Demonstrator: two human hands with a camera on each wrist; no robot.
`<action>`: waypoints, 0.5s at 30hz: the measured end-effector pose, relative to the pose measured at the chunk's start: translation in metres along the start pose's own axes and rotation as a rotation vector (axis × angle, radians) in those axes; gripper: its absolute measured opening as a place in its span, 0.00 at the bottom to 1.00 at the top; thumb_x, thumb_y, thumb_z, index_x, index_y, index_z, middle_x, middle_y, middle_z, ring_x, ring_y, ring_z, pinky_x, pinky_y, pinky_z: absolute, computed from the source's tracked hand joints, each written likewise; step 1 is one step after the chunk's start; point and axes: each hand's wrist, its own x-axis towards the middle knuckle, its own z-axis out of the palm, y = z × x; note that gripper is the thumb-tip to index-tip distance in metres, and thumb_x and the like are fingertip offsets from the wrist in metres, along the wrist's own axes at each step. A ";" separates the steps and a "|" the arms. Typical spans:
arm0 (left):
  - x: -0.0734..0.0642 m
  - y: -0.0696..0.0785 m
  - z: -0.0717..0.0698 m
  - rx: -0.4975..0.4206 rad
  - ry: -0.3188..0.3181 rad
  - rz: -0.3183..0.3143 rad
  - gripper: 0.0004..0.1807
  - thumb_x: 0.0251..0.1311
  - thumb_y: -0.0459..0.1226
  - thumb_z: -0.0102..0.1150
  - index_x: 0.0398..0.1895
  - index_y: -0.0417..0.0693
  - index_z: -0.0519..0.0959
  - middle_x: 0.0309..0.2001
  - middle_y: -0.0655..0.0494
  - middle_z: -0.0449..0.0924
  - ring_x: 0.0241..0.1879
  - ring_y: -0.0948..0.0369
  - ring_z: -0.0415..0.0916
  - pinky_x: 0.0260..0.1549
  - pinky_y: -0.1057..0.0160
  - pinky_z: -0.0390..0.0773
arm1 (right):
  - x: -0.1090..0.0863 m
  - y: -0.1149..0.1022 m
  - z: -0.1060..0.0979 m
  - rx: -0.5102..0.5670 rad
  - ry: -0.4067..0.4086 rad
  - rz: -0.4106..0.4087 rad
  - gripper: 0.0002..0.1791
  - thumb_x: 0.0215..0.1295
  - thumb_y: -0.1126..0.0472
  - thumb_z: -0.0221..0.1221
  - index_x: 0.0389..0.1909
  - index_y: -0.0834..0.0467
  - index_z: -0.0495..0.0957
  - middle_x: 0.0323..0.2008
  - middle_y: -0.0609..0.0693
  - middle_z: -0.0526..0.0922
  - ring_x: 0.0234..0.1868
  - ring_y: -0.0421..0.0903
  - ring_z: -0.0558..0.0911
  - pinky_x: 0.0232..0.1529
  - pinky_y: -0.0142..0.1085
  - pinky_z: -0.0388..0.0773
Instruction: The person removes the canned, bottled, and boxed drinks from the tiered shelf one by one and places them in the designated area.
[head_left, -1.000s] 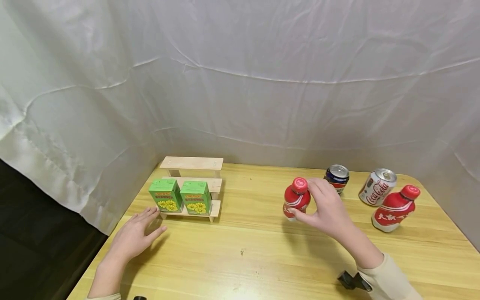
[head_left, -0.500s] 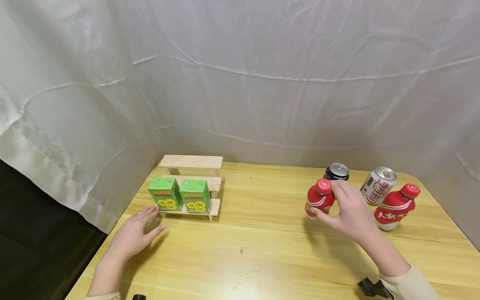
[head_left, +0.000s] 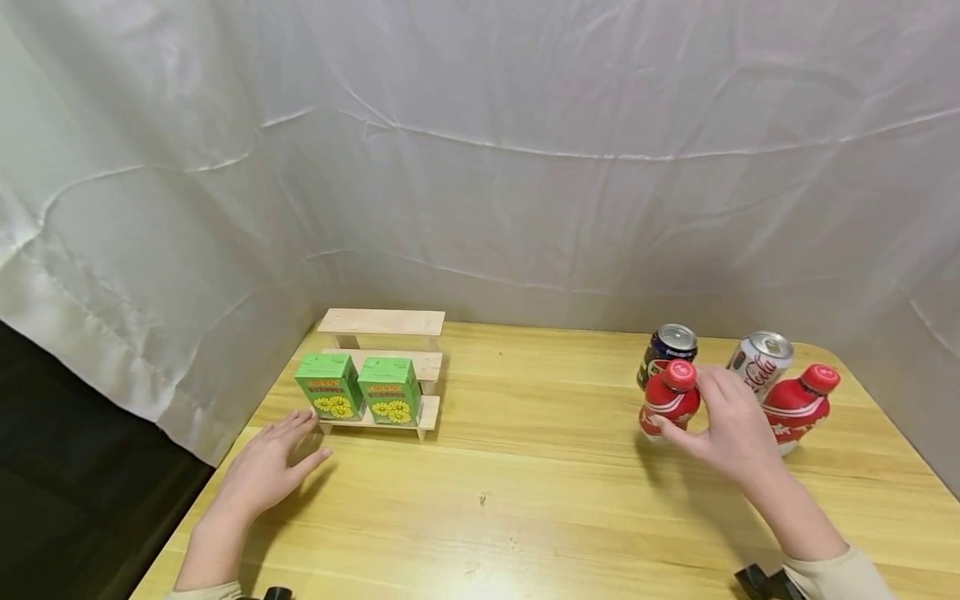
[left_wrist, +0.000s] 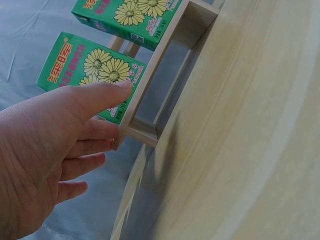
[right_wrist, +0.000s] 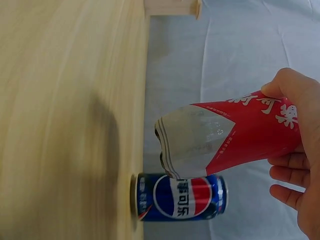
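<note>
My right hand (head_left: 738,425) grips a red-labelled drink bottle (head_left: 670,403) with a red cap, thumb on one side and fingers on the other. In the right wrist view the bottle's base (right_wrist: 185,142) hangs clear of the tabletop, near a blue Pepsi can (right_wrist: 182,197). My left hand (head_left: 262,471) is spread at the front left corner of a small wooden stepped rack (head_left: 382,323). Two green drink cartons (head_left: 327,386) with yellow flowers stand on its lowest step. In the left wrist view the thumb overlaps the nearer carton (left_wrist: 90,65), and the fingers lie beside the rack's end.
A silver Coca-Cola can (head_left: 761,360) and a second red bottle (head_left: 798,406) stand at the right, the bottle partly behind my right hand. The wooden table (head_left: 525,500) ends at a grey-white cloth (head_left: 525,208) behind and at both sides.
My right hand has carried the red bottle rightward, over to just in front of the Pepsi can. My left hand and the cartons have stayed where they were.
</note>
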 end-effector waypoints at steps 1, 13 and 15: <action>0.000 0.000 0.000 0.000 0.001 0.002 0.35 0.62 0.53 0.59 0.64 0.36 0.72 0.67 0.38 0.69 0.68 0.40 0.64 0.68 0.37 0.61 | -0.001 0.002 0.000 0.000 -0.003 0.002 0.35 0.44 0.43 0.65 0.44 0.68 0.75 0.40 0.62 0.80 0.43 0.60 0.76 0.46 0.50 0.71; 0.001 0.001 0.000 -0.005 0.009 0.020 0.35 0.62 0.54 0.59 0.63 0.36 0.73 0.66 0.38 0.69 0.67 0.39 0.65 0.67 0.36 0.62 | -0.007 0.028 0.001 -0.010 -0.073 -0.020 0.36 0.39 0.47 0.71 0.45 0.68 0.75 0.40 0.62 0.80 0.44 0.59 0.76 0.48 0.53 0.73; 0.000 -0.001 0.001 -0.001 0.011 0.022 0.35 0.62 0.54 0.59 0.63 0.36 0.73 0.66 0.38 0.70 0.67 0.39 0.65 0.67 0.36 0.62 | -0.009 0.031 0.001 -0.010 -0.088 -0.014 0.36 0.37 0.50 0.72 0.46 0.68 0.75 0.41 0.61 0.80 0.45 0.59 0.76 0.48 0.53 0.73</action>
